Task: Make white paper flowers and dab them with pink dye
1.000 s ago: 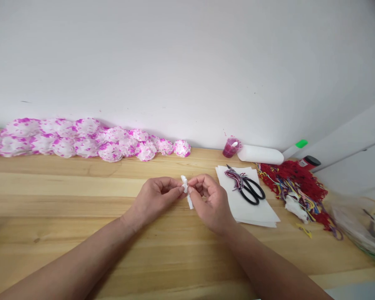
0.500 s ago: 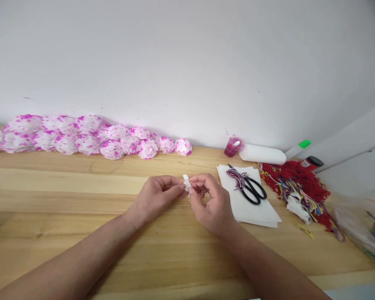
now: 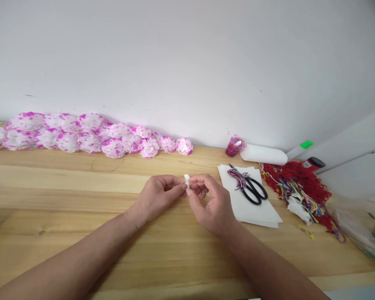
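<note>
My left hand point(image 3: 158, 196) and my right hand point(image 3: 211, 202) meet above the middle of the wooden table point(image 3: 81, 233). Both pinch a small folded piece of white tissue paper point(image 3: 186, 179) between thumb and fingertips. Only a small tip of the paper shows between the fingers. To the right lies a stack of white paper sheets point(image 3: 253, 208) with black scissors point(image 3: 251, 189) and a bundle of purple threads point(image 3: 237, 176) on top.
A row of pink-and-white paper flowers point(image 3: 90, 135) runs along the wall at the back left. A small pink cup point(image 3: 233, 146), a white bottle with a green cap point(image 3: 268, 154), a heap of red and coloured threads point(image 3: 300, 185) and a clear plastic bag point(image 3: 365, 229) sit at the right.
The hands have gathered the white paper tighter; less of it hangs below the fingers than before. The view has tilted up slightly.
</note>
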Demonstrator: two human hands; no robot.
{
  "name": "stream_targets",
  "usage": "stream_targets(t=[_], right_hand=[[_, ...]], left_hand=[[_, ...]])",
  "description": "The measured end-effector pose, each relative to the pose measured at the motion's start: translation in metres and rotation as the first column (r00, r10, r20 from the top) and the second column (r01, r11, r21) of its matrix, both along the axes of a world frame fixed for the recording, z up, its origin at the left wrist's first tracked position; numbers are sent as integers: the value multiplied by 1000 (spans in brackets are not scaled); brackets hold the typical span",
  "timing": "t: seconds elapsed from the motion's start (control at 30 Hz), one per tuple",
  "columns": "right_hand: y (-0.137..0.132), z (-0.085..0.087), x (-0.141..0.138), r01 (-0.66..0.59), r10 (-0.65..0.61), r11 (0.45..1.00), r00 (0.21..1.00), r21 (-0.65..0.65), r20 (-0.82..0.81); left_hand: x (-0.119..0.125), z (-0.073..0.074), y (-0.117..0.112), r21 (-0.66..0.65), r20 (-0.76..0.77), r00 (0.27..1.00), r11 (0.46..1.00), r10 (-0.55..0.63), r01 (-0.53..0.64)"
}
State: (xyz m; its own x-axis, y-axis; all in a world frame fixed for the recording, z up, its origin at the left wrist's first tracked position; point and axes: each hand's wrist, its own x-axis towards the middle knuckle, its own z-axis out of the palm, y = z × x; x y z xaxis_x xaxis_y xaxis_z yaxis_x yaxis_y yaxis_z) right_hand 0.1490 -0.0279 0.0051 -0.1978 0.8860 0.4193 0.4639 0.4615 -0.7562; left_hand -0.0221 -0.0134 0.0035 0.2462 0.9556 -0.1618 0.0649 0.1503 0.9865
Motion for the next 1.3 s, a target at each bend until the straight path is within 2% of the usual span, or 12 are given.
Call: stream_targets(t=[0.2, 0.33, 0.67, 0.87, 1.1, 1.3], right_hand=[[0, -4, 0, -9, 2, 995, 998, 101, 66], [1, -7, 1, -16, 8, 997, 994, 78, 112], [2, -5, 4, -15, 11, 999, 996, 50, 93], [3, -6, 3, -34, 30, 998, 996, 49, 88], [4, -4, 5, -27, 21, 997, 997, 72, 80], [3, -2, 3, -29, 27, 998, 999, 47, 37]], left_hand=[[1, -2, 1, 16, -18, 1000, 1000, -8, 9], [0, -2, 1, 37, -55, 998, 999, -19, 21], [-1, -8, 2, 15, -81, 997, 1000, -15, 16], [-2, -6, 2, 13, -88, 996, 1000, -11, 12], [-1, -12, 3, -78, 42, 999, 997, 0, 3], [-1, -13, 4, -126, 154, 988, 991, -26, 46]])
